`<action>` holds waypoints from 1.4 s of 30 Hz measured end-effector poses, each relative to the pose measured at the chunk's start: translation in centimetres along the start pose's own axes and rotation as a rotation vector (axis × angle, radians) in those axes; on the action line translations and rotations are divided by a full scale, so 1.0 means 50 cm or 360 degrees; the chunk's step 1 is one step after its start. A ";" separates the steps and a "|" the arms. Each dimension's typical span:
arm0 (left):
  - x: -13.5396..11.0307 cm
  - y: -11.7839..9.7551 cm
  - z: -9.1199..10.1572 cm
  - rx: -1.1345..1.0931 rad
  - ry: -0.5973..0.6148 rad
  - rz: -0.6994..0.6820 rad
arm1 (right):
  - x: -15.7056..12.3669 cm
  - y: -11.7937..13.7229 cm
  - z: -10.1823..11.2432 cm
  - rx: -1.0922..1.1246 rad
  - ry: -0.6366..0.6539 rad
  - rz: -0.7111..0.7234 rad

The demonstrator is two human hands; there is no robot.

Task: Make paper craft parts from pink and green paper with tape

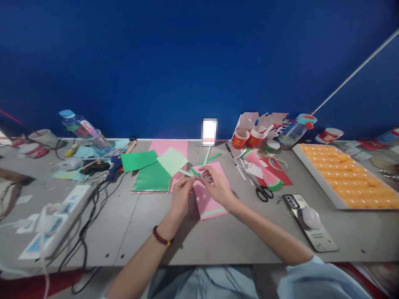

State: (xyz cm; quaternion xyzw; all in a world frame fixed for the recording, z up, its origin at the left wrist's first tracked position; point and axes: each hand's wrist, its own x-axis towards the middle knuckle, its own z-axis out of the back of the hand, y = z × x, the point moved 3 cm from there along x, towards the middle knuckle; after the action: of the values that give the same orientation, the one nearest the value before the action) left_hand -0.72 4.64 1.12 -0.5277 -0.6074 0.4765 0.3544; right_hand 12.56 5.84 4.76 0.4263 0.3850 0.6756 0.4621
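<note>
Over the pink paper sheet [209, 204], my left hand [182, 192] and my right hand [215, 186] meet with their fingertips close together. Pinched between them are a light green paper strip [185, 172] and a dark green paper strip [194, 171]; which fingers grip which strip is hard to make out. Along the pink sheet's lower edge runs a pale green band. Just beyond my hands lie another dark green strip [214, 157] and a pale strip [207, 154]. A pale green paper square [172, 161] rests left of them on green paper [152, 177].
Black-handled scissors [264, 193] and a phone [310, 224] lie to the right, before a tray of orange balls [349, 176]. Red paper cups [241, 138] stand at the back. A power strip [57, 222] with cables and a tilted bottle [82, 128] occupy the left.
</note>
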 end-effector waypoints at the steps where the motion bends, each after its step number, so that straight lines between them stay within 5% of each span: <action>1: 0.000 -0.001 -0.001 -0.0029 0.0005 0.0018 | 0.000 0.001 0.000 0.0011 0.0005 -0.0007; 10: -0.003 -0.005 -0.014 -0.0343 0.0137 0.0282 | 0.006 0.009 0.003 0.0080 0.0016 -0.0061; 26: 0.001 -0.016 -0.005 0.0201 0.0013 -0.0133 | -0.002 0.011 0.001 0.0174 0.0064 -0.0057; 42: -0.026 0.006 -0.040 -0.0002 0.0265 0.0222 | -0.045 -0.024 0.030 0.0083 -0.0080 -0.0102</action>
State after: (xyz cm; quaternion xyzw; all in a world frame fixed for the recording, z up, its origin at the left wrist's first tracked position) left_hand 1.52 3.76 1.51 -0.6066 -0.5379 0.4541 0.3693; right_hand 14.77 4.20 3.66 0.4426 0.4042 0.6392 0.4818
